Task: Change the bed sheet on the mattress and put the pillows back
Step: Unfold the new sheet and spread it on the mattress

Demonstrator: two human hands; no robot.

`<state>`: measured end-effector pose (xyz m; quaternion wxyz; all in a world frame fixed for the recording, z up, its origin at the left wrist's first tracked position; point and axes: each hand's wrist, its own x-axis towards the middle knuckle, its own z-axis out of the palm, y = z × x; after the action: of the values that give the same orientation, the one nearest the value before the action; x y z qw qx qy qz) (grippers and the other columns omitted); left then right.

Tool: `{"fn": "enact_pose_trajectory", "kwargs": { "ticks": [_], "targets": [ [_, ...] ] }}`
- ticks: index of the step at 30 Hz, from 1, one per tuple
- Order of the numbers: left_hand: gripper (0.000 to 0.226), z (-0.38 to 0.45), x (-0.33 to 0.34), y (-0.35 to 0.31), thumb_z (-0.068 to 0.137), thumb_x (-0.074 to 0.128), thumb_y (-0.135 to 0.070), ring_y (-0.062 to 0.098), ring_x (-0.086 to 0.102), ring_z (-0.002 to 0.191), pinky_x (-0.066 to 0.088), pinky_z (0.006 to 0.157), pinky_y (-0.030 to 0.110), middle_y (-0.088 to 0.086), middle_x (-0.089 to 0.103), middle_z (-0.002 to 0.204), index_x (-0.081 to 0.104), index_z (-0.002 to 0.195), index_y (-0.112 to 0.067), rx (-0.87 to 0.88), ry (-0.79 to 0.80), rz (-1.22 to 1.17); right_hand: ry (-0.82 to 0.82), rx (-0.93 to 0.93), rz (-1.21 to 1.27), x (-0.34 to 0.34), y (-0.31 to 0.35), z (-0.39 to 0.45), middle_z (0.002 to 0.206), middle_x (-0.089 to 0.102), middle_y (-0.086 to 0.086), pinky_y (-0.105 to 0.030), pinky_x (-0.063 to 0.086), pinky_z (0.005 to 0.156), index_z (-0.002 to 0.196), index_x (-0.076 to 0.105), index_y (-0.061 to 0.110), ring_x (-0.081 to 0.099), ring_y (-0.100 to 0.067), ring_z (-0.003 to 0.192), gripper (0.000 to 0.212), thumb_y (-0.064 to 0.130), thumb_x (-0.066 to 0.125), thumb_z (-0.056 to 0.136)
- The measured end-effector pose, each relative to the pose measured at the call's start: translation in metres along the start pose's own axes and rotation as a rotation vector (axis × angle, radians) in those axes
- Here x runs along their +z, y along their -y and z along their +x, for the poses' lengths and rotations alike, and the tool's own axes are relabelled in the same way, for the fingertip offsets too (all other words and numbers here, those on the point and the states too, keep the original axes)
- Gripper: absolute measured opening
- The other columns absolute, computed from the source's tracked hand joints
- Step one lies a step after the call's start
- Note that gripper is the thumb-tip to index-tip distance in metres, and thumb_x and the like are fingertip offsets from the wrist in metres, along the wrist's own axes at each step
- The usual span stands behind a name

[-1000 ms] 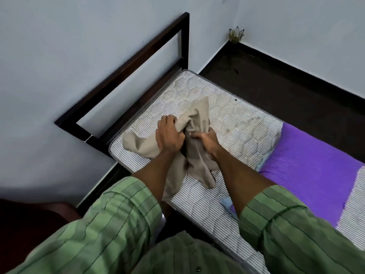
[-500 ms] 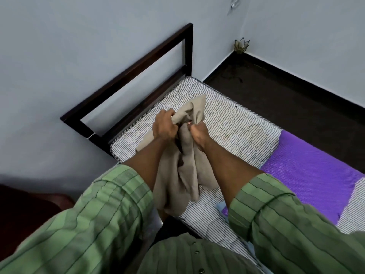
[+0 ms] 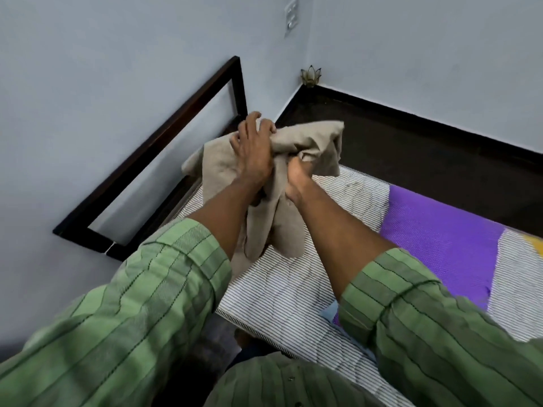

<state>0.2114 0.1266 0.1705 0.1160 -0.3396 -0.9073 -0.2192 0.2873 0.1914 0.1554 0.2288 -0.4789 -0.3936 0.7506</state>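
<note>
Status: sheet change at an early stage, by my judgement.

Item 1, hands. My left hand [image 3: 252, 151] lies over the top of the bunched beige cloth [image 3: 293, 160], fingers spread and only loosely bent, pressing on the bundle; I cannot tell whether they close round it. My right hand [image 3: 296, 177] is half buried in the folds just beside the left, fingers curled into the fabric and gripping it. Both hands hold the bundle raised above the mattress [image 3: 282, 289], near the dark headboard [image 3: 164, 148].

Item 2, cloth. It is gathered and crumpled, with 2 loose ends hanging down between my forearms toward the mattress. Whether this is the fresh sheet, the old one or a pillow cover I cannot tell from its shape.

Item 3, mattress. The striped quilted surface at the head end is bare, with no sheet spread or tucked over it. A purple cloth [image 3: 440, 248] lies flat across the middle of the bed, well apart from my hands.

Item 4, pillows. None in view.

Outstanding, as I judge it: open out the sheet, spread it over the full mattress, tuck the edges, then return the pillows to the head end. None of these steps shows as done.
</note>
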Motion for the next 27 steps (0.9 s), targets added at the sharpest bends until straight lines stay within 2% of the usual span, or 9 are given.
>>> {"fn": "enact_pose_trajectory", "kwargs": {
  "ticks": [3, 6, 9, 13, 15, 18, 20, 22, 27],
  "targets": [
    [0.071, -0.035, 0.031, 0.022, 0.083, 0.069, -0.034, 0.033, 0.027, 0.144, 0.027, 0.112, 0.052, 0.008, 0.02, 0.162, 0.035, 0.145, -0.026, -0.107, 0.295, -0.035, 0.133, 0.162, -0.075, -0.019, -0.032, 0.01, 0.105, 0.07, -0.019, -0.032, 0.062, 0.079, 0.143, 0.05, -0.008, 0.065, -0.03, 0.095, 0.04, 0.005, 0.046, 0.105],
    [0.09, -0.086, 0.058, 0.059, 0.081, 0.059, -0.076, 0.038, 0.032, 0.144, 0.027, 0.115, 0.053, 0.013, 0.03, 0.158, 0.032, 0.15, -0.023, -0.26, 0.674, -0.154, 0.096, 0.107, -0.561, -0.047, -0.059, -0.015, 0.12, 0.066, -0.027, -0.028, 0.041, 0.089, 0.128, 0.06, -0.009, 0.061, -0.038, 0.113, 0.032, 0.01, 0.052, 0.104],
    [0.141, -0.133, 0.08, 0.093, 0.05, 0.052, -0.102, 0.036, 0.035, 0.146, 0.033, 0.118, 0.051, 0.014, 0.03, 0.162, 0.015, 0.16, -0.023, -0.284, 1.012, -0.265, 0.114, 0.073, -0.803, -0.066, -0.1, -0.018, 0.127, 0.063, -0.026, -0.023, 0.034, 0.083, 0.122, 0.065, -0.006, 0.06, -0.036, 0.119, 0.03, 0.013, 0.056, 0.1],
    [0.16, -0.169, 0.103, 0.114, 0.034, 0.087, -0.085, 0.028, 0.045, 0.14, 0.05, 0.106, 0.048, 0.003, 0.036, 0.159, -0.004, 0.158, -0.04, -0.468, 1.161, -0.467, 0.078, 0.225, -0.743, -0.061, -0.123, -0.028, 0.14, 0.053, -0.032, -0.008, 0.04, 0.063, 0.137, 0.051, -0.016, 0.051, -0.04, 0.132, 0.037, 0.004, 0.042, 0.107],
    [0.163, -0.169, 0.097, 0.109, 0.035, 0.097, -0.069, 0.027, 0.048, 0.133, 0.054, 0.1, 0.047, 0.001, 0.039, 0.152, -0.007, 0.157, -0.041, -0.556, 1.175, -0.577, 0.016, 0.299, -0.578, -0.057, -0.129, -0.032, 0.134, 0.057, -0.031, -0.014, 0.043, 0.073, 0.131, 0.055, -0.015, 0.056, -0.038, 0.124, 0.034, 0.004, 0.043, 0.106],
    [0.146, -0.156, 0.095, 0.108, 0.056, 0.095, -0.053, 0.026, 0.051, 0.128, 0.05, 0.104, 0.045, 0.01, 0.042, 0.152, 0.0, 0.161, -0.019, -0.503, 1.085, -0.531, -0.015, 0.47, -0.197, -0.052, -0.14, -0.017, 0.105, 0.063, -0.021, -0.029, 0.05, 0.082, 0.103, 0.06, -0.002, 0.064, -0.03, 0.095, 0.023, 0.007, 0.04, 0.105],
    [0.13, -0.146, 0.093, 0.107, 0.063, 0.087, -0.055, 0.03, 0.049, 0.135, 0.045, 0.11, 0.043, 0.015, 0.043, 0.154, 0.013, 0.16, -0.011, -0.421, 1.024, -0.395, -0.063, 0.49, 0.033, -0.057, -0.165, 0.017, 0.123, 0.065, -0.019, -0.036, 0.052, 0.1, 0.12, 0.061, -0.003, 0.064, -0.029, 0.114, 0.029, 0.009, 0.039, 0.106],
    [0.099, -0.137, 0.091, 0.104, 0.077, 0.081, -0.042, 0.033, 0.051, 0.136, 0.044, 0.109, 0.037, 0.017, 0.05, 0.15, 0.031, 0.156, -0.009, -0.343, 0.949, -0.303, -0.144, 0.412, 0.019, -0.064, -0.181, 0.05, 0.142, 0.059, -0.021, -0.047, 0.042, 0.115, 0.134, 0.06, -0.002, 0.057, -0.031, 0.131, 0.038, 0.017, 0.051, 0.103],
    [0.035, -0.113, 0.083, 0.109, 0.081, 0.06, -0.031, 0.029, 0.069, 0.105, 0.052, 0.083, 0.032, 0.009, 0.075, 0.106, 0.075, 0.109, -0.017, -0.301, 0.869, -0.454, -0.052, 0.398, 0.27, -0.042, -0.135, 0.008, 0.128, 0.066, -0.022, -0.05, 0.048, 0.106, 0.129, 0.061, 0.004, 0.062, -0.037, 0.119, 0.043, 0.036, 0.047, 0.103]
  ]
}}
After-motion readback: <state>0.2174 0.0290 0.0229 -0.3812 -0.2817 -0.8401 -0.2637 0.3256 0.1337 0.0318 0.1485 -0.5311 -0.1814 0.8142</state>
